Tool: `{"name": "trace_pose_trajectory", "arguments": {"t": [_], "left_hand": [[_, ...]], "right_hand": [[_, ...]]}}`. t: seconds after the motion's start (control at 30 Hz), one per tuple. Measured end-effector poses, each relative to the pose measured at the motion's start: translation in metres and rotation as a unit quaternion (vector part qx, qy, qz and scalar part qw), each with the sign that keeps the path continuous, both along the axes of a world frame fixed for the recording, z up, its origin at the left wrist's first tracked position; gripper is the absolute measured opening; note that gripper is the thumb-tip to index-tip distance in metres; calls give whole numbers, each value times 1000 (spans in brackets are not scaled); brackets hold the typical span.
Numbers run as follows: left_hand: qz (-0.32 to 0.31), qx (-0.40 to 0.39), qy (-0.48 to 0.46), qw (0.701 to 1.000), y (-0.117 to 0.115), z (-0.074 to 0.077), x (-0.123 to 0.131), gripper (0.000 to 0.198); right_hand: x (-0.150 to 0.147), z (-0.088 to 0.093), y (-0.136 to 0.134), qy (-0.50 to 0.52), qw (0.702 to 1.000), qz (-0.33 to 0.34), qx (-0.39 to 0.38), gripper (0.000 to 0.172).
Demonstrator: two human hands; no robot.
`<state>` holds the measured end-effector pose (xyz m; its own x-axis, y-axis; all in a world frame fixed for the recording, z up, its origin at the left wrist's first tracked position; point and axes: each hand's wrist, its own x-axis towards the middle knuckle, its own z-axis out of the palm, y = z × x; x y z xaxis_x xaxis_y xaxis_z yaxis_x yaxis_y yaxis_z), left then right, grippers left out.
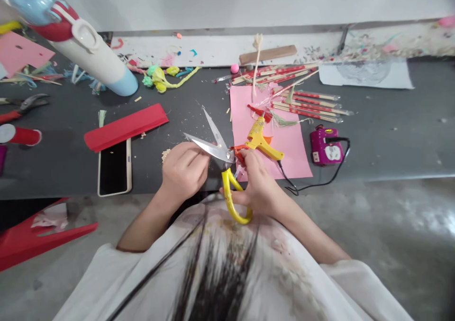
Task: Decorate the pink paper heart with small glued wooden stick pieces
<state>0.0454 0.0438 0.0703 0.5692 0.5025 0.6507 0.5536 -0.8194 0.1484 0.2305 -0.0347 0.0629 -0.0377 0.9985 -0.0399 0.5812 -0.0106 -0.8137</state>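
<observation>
Yellow-handled scissors (pixel 217 148) are in my right hand (pixel 261 183), their blades spread and pointing up and left. One yellow loop hangs below my fingers, near my shirt. A small orange-red piece (pixel 240 155) shows by my right fingertips; what it belongs to I cannot tell. My left hand (pixel 186 170) is closed just left of the lower blade, and whatever its fingers hold is hidden. Past my right hand, a yellow glue gun (pixel 261 138) lies on a pink sheet (pixel 298 162). Small pale crumbs (pixel 165 155) lie beside my left hand.
Paper-wrapped sticks (pixel 305 106) lie at the back right, near a purple adapter (pixel 325 145) with a black cord. Leftward are a red strip (pixel 126 126) over a phone (pixel 115 171), a tall bottle (pixel 95 60), red thread (pixel 23 135) and pliers (pixel 26 106). Yellow-green yarn (pixel 163 79) lies farther back.
</observation>
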Motion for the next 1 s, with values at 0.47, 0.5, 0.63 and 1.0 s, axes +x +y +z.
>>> {"name": "trace_pose_trajectory", "arguments": {"t": [0.47,0.5,0.63,1.0], "left_hand": [[-26,-39,12,999,-3,8,-10,20],[-29,-39,9,999,-3,8,-10,20],[-40,-39,-8,998,-1,9,-10,18],[20,-86,-32,996,5,-4,-4,11]], "right_hand": [[-1,-2,-8,-65,995,51,64,90],[-1,-2,-9,-68,994,54,70,91],[0,-3,-10,-73,993,60,76,97],[2,-5,-4,-31,999,-7,-9,94]]}}
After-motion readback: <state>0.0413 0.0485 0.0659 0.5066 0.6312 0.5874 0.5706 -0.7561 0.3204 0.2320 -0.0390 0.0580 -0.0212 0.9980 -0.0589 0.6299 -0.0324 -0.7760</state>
